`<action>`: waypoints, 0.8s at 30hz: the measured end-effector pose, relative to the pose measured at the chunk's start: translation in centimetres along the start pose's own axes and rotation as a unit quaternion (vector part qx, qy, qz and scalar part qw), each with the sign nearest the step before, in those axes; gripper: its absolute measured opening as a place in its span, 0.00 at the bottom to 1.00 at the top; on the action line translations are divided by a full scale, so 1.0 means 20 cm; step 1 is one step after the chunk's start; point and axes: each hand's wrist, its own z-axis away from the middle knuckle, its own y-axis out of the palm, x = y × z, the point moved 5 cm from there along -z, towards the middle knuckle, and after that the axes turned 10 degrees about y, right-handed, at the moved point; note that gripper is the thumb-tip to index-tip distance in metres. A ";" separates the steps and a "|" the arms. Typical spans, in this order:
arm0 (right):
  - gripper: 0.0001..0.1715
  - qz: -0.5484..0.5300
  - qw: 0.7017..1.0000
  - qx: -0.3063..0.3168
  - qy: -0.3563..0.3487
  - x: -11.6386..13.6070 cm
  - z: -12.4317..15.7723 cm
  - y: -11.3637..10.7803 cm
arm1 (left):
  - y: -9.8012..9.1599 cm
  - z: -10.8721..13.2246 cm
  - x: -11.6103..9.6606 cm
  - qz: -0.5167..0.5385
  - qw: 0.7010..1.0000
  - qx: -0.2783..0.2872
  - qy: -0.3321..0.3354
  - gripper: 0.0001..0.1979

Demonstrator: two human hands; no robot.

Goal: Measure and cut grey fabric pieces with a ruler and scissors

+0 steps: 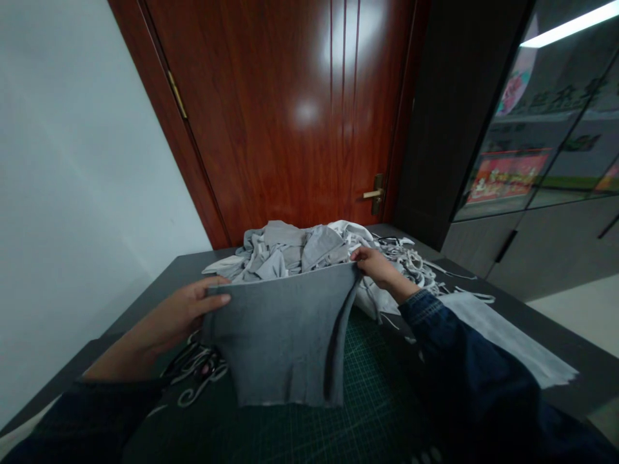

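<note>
A grey cloth piece hangs stretched between both hands, its top edge slanting up to the right. At its upper left corner, my left hand pinches the fabric between thumb and fingers. My right hand grips the upper right corner. Behind the cloth lies a heap of crumpled grey and white fabric. Below the cloth is a green cutting mat with a grid, partly hidden by it.
Tangled pale strips lie right of the heap. A long light-grey strip rests on the dark table. Dark and white cords are beneath my left forearm. Behind stand a brown door and glass-fronted cabinet.
</note>
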 end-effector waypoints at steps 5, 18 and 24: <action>0.10 0.035 0.978 -0.189 -0.079 0.38 -0.08 -0.19 | 0.16 0.21 -0.14 0.073 0.983 0.162 0.043 0.21; 0.18 0.309 0.875 0.063 -0.368 0.44 0.06 0.80 | 0.60 0.44 0.57 0.078 0.851 0.496 -0.155 0.18; 0.12 0.448 0.756 0.123 -0.461 0.16 0.45 1.00 | 0.42 0.32 0.51 -0.166 0.904 0.381 -0.102 0.11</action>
